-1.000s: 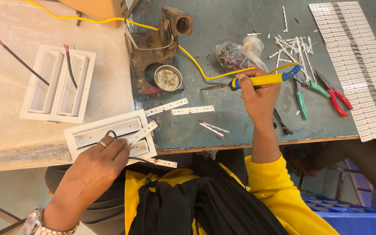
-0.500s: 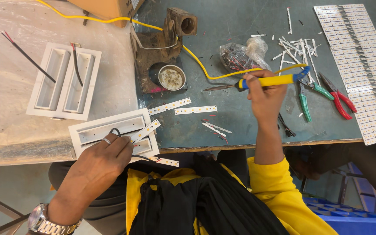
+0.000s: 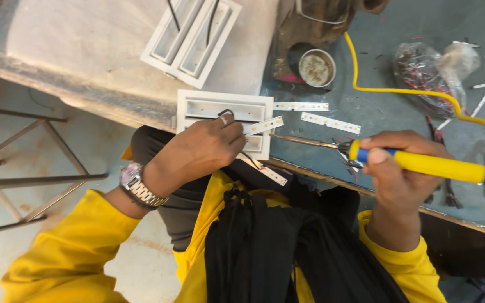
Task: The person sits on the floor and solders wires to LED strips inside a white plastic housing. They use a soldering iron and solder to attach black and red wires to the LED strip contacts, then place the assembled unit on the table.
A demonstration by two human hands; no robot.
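My left hand [image 3: 200, 151] rests on a white two-slot light housing [image 3: 220, 109] at the table's near edge and pinches a white LED strip [image 3: 264, 125] lying across it. My right hand [image 3: 391, 177] grips a yellow-handled soldering iron [image 3: 422, 164]. Its metal tip [image 3: 301, 140] points left toward the strip's right end. A yellow cable [image 3: 399, 90] runs from the iron up across the table. A wristwatch sits on my left wrist.
A second white housing [image 3: 192, 39] with black wires lies farther back. Two loose LED strips [image 3: 329, 122] lie on the blue-grey table top [image 3: 416, 33], near a round tin [image 3: 315, 68] and a plastic bag of wires [image 3: 428, 67]. A metal stool frame [image 3: 29, 179] stands at left.
My right hand has swung the soldering iron down and left toward the housing. My left hand has taken hold of an LED strip on it. The view has moved closer.
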